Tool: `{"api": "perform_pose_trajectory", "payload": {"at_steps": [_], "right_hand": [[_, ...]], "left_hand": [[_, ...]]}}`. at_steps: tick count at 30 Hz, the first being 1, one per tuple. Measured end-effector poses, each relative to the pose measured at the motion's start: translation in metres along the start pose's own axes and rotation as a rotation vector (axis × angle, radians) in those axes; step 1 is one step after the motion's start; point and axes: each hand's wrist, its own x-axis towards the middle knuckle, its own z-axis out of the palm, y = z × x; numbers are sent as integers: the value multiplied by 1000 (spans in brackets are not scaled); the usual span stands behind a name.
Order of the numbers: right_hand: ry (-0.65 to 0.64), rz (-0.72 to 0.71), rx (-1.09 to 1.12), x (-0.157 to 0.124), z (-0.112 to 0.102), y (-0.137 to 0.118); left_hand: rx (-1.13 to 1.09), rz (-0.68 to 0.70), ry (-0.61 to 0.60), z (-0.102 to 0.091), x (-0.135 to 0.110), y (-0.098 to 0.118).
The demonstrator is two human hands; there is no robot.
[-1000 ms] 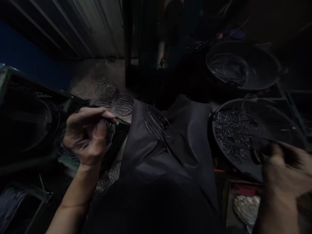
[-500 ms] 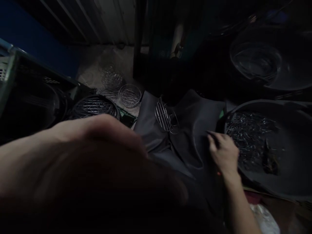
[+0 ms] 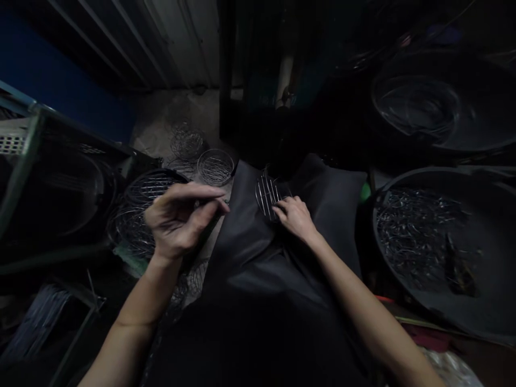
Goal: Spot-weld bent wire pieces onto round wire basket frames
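Observation:
A small round wire rack (image 3: 266, 194) with parallel bars lies on the dark apron (image 3: 258, 279) over my lap. My right hand (image 3: 297, 216) is closed on the rack's lower right side, fingertips at its bars. To the left of the rack, my left hand (image 3: 181, 220) hovers in the air with its fingers bent and the thumb a little apart from them. Nothing clear shows between those fingers.
At right stands a black tub (image 3: 427, 177) of small metal pieces, with a dark tool (image 3: 455, 269) among them. Round wire racks (image 3: 215, 166) lie on the floor beyond my left hand. A crate (image 3: 34, 140) stands at left, and a basin (image 3: 419, 105) at upper right.
My left hand has drawn away from close to the camera, out over the left side. My right hand has moved left from beside the tub to the wire rack.

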Motion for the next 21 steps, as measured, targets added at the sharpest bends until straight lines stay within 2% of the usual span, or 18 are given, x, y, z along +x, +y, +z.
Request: {"api": "perform_pose_trajectory", "payload": {"at_steps": [4, 7, 10, 14, 17, 21], "right_hand": [[85, -155, -27, -21, 1, -30], [146, -290, -104, -46, 6, -53], [122, -395, -148, -60, 14, -71], [34, -460, -167, -62, 22, -82], [-34, -456, -163, -61, 24, -83], [-77, -466, -157, -61, 26, -84]], "left_hand": [[163, -161, -30, -12, -18, -39], [279, -283, 60, -28, -33, -60], [364, -386, 102, -41, -46, -74], [442, -485, 113, -45, -61, -94], [505, -505, 109, -43, -59, -110], [533, -469, 0, -40, -31, -131]]}}
